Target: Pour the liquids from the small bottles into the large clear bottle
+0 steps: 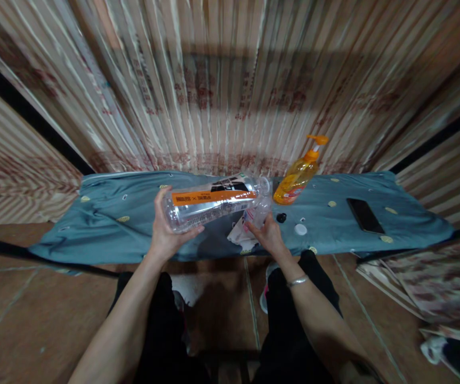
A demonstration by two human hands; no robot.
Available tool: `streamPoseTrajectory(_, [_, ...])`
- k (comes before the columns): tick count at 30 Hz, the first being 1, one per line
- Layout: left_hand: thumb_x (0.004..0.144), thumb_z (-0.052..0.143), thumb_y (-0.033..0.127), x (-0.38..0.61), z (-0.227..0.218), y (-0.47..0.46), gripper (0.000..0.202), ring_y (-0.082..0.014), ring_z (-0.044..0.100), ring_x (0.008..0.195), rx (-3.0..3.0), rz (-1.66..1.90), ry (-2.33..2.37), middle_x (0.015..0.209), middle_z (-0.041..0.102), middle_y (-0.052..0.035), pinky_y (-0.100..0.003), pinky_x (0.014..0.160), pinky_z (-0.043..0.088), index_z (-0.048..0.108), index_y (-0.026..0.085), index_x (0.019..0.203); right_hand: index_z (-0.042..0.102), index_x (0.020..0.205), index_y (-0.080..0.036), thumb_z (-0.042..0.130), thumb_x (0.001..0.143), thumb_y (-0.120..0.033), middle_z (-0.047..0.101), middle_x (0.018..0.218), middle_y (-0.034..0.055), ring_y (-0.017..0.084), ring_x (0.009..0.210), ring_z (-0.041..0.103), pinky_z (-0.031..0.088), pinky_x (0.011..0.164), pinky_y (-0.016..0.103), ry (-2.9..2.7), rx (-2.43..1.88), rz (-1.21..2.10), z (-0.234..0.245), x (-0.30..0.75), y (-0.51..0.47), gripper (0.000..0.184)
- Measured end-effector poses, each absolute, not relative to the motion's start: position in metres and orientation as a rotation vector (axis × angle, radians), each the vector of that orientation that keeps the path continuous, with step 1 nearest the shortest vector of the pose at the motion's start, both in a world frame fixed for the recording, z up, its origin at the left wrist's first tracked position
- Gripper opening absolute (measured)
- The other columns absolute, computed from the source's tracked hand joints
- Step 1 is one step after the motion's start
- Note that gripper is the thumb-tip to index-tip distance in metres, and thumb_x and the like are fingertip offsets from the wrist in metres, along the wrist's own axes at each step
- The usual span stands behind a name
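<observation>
My left hand [168, 228] grips the base end of a large clear plastic bottle [214, 201] with an orange and silver label. The bottle lies tilted nearly level, its uncapped mouth pointing right. Wrapped in my right hand [268, 234] is a smaller clear plastic bottle [259, 209], close below the large bottle's neck; whether the two touch, I cannot tell. Under the small bottle is a pale crumpled piece [237, 234], perhaps a tissue or wrapper. A white cap [300, 229] and a small black cap [281, 217] lie to the right of my right hand.
A pump bottle of yellow liquid [297, 178] with an orange pump stands behind the caps. A black phone [364, 215] lies at the right on the teal cloth [333, 234] covering the narrow table. Corrugated sheets [222, 106] rise behind, and dark frame bars [33, 114] run along the sides.
</observation>
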State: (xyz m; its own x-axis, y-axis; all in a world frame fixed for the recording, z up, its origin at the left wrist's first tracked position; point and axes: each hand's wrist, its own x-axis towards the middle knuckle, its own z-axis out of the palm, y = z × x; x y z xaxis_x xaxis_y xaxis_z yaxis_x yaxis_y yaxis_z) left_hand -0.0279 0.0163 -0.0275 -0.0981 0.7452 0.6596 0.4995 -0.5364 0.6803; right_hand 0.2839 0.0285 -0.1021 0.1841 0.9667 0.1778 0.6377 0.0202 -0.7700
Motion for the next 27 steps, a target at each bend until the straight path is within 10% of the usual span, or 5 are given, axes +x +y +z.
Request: streamPoseTrajectory(27, [0.057, 0.096, 0.072, -0.027, -0.025, 0.0146, 0.116, -0.0337, 0.064, 0.125, 1.998, 1.68, 1.385, 0.145, 0.054, -0.0121, -0.053, 0.111, 0.054, 0.043, 0.028, 0.152, 0.061, 0.132, -0.015, 0.082, 0.079, -0.046, 0.081, 0.098, 0.0116, 0.038, 0.092, 0.08, 0.065, 0.081, 0.052, -1.498, -1.754, 0.562, -0.0963, 0.2808, 0.0272, 0.064])
